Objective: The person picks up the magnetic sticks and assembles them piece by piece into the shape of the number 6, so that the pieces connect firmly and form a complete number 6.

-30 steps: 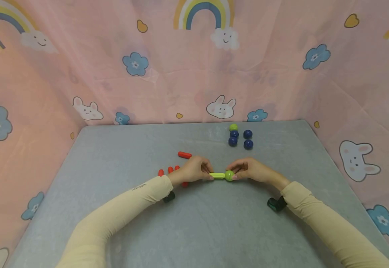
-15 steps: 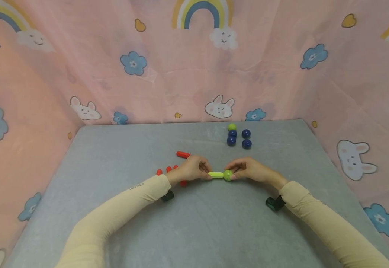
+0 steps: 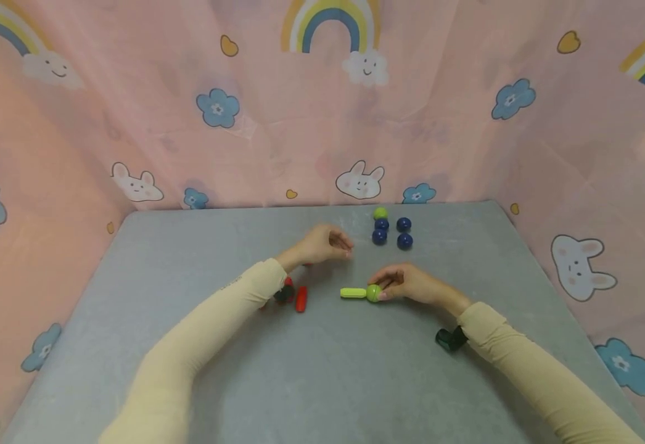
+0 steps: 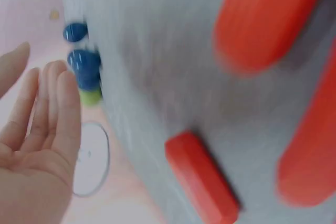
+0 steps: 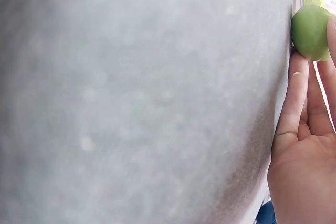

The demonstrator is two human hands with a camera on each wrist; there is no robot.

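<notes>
My right hand (image 3: 411, 283) pinches a green ball (image 3: 374, 293) between thumb and fingers. From the ball's left side sticks out a ribbed yellow-green rod (image 3: 353, 293), its end touching the ball. The right wrist view also has the green ball (image 5: 311, 32) at the fingertips, the rod behind it. Above and left of the rod, my left hand (image 3: 325, 243) hovers with nothing in it, fingers loosely extended. Red rods lie beneath the left wrist; one red rod (image 3: 301, 299) is plainly visible, and the left arm partly hides the others. A red rod (image 4: 202, 177) shows large in the left wrist view.
Several dark blue balls (image 3: 404, 241) stand at the back of the grey table (image 3: 322, 382), with another green ball (image 3: 380, 213) behind them. A pink patterned cloth (image 3: 278, 123) hangs around the table's back and sides. A dark camera (image 3: 449, 339) sits under the right wrist.
My left hand has let go of the yellow-green rod and moved up and away towards the back. The right hand keeps the ball, and the rod's left end is now uncovered.
</notes>
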